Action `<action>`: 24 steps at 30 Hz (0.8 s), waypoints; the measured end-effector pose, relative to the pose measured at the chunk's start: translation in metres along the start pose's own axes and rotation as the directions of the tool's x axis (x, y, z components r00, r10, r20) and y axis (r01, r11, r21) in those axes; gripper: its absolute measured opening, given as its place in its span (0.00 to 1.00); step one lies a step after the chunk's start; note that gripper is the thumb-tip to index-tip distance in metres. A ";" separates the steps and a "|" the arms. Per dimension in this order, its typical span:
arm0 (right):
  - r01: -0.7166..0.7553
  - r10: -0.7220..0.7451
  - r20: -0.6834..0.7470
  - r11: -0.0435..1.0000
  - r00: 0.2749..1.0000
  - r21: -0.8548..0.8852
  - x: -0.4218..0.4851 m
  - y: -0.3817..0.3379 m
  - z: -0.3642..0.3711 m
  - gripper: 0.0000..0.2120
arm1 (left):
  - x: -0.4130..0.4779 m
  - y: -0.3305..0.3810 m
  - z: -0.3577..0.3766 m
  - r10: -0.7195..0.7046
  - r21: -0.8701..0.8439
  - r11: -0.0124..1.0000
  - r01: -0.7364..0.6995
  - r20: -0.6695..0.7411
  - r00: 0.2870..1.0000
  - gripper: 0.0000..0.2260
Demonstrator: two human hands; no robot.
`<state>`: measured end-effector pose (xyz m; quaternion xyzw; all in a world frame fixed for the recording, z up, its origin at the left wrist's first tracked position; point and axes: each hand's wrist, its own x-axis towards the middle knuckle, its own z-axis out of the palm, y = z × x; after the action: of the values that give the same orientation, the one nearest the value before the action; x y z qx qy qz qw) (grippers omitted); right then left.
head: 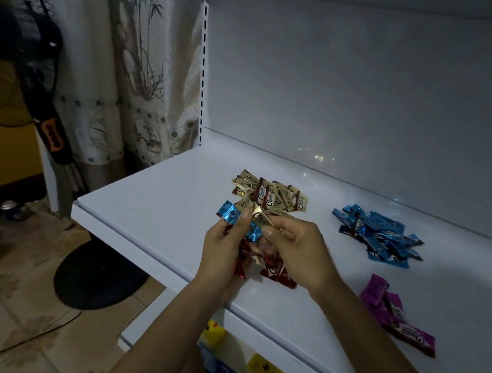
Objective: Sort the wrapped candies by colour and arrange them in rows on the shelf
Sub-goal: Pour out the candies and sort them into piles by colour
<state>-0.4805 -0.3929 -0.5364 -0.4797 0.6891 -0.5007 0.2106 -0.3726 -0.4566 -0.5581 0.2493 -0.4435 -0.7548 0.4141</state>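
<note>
On the white shelf (155,206) lie sorted heaps of wrapped candies: a gold and brown heap (271,194) at the back, a blue heap (378,235) to the right and a few purple candies (390,312) near the front right. My left hand (223,250) grips a mixed bunch of candies with a blue one (230,214) on top and red ones showing below. My right hand (292,249) pinches a gold candy (258,212) at the top of that bunch. Red candies (278,275) lie under my hands.
A standing fan with a round black base (97,276) is on the tiled floor left of the shelf, its cable trailing forward. A patterned curtain (135,64) hangs behind. Yellow and blue packets (265,370) hang below the shelf's front edge.
</note>
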 end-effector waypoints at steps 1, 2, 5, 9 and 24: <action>-0.029 0.029 0.001 0.999 1.000 0.034 0.002 0.000 -0.005 0.09 | 0.002 0.000 0.000 0.004 0.001 1.000 -0.004 -0.024 1.000 0.13; -0.064 0.065 -0.008 0.995 0.998 0.071 0.005 0.000 -0.010 0.08 | 0.003 0.000 0.000 0.010 0.011 1.000 -0.010 -0.045 0.999 0.12; -0.138 0.151 -0.106 0.984 0.983 0.116 0.023 0.007 -0.026 0.04 | 0.002 -0.002 -0.002 0.037 0.073 0.997 -0.035 -0.026 0.999 0.12; -0.125 0.111 -0.256 0.991 0.960 -0.038 0.052 0.023 -0.032 0.03 | -0.001 0.002 0.002 0.041 0.093 0.995 -0.041 0.002 0.999 0.10; -0.148 -0.032 -0.295 0.810 0.955 -0.567 0.088 0.029 -0.006 0.11 | -0.002 0.000 0.005 0.121 0.240 0.962 -0.130 0.051 0.991 0.10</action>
<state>-0.5378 -0.4660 -0.5433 -0.4209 0.8468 -0.3236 -0.0347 -0.3748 -0.4529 -0.5556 0.2558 -0.5549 -0.6714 0.4193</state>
